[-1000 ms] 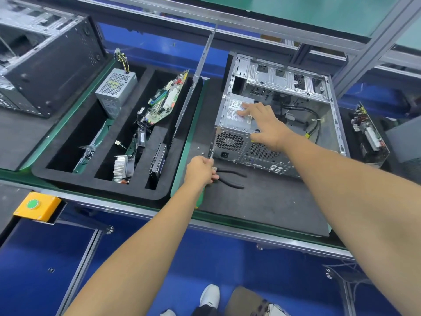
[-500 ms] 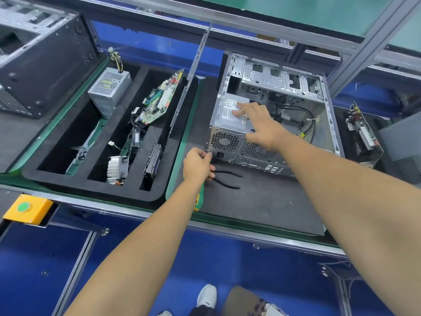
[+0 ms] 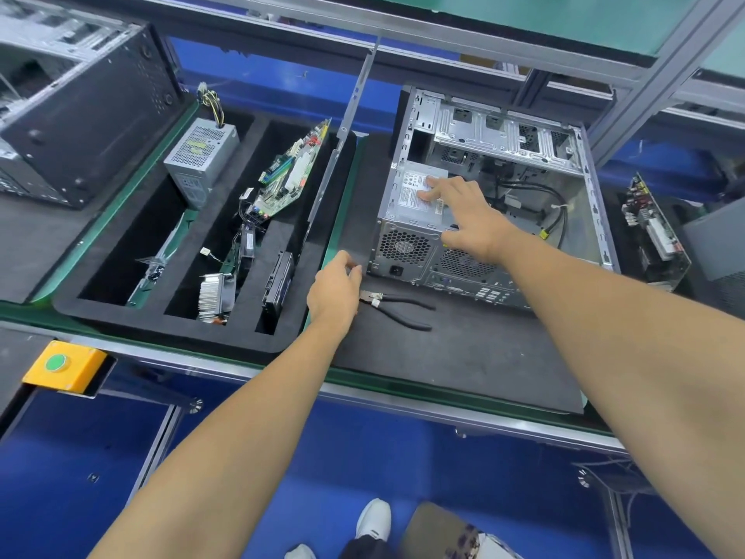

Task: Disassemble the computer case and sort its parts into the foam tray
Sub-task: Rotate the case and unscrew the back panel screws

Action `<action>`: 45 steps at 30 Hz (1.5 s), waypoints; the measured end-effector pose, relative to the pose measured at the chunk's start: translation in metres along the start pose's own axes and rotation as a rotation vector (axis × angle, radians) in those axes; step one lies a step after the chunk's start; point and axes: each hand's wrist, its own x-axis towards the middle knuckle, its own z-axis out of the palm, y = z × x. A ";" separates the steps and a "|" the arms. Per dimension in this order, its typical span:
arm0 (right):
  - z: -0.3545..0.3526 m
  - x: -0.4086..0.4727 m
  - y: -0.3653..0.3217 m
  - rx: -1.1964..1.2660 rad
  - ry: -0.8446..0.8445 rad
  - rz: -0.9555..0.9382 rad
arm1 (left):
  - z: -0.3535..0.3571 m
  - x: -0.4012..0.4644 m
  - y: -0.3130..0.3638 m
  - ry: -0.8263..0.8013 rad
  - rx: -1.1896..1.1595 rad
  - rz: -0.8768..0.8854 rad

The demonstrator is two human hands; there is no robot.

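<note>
On the black mat's middle sits the open computer case (image 3: 496, 187), foam tray (image 3: 169, 316) at left edge. Right hand (image 3: 463, 211), fingers straight, presses the power supply (image 3: 411, 195); left hand (image 3: 334, 288) pinches sth tiny at case's rear corner, pliers (image 3: 399, 308) just beside.

The open silver metal computer case (image 3: 500, 203) fills the back right part of the counter (image 3: 463, 357). In front of it, toward the near edge, the dark mat is bare but for black-handled pliers (image 3: 397, 306). The black foam tray (image 3: 169, 328) blocks the left side; its far-left slot has room. A thin grey metal side panel (image 3: 342, 131) stands between tray and case.
</note>
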 end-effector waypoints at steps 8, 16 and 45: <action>-0.003 -0.002 -0.003 0.004 -0.005 0.009 | 0.000 0.002 -0.003 -0.009 0.001 0.012; -0.004 -0.003 -0.007 0.009 -0.008 0.027 | -0.016 -0.004 -0.012 0.054 -0.347 0.041; -0.004 -0.004 -0.008 0.011 -0.015 0.019 | 0.040 -0.075 0.019 -0.335 -0.092 -0.096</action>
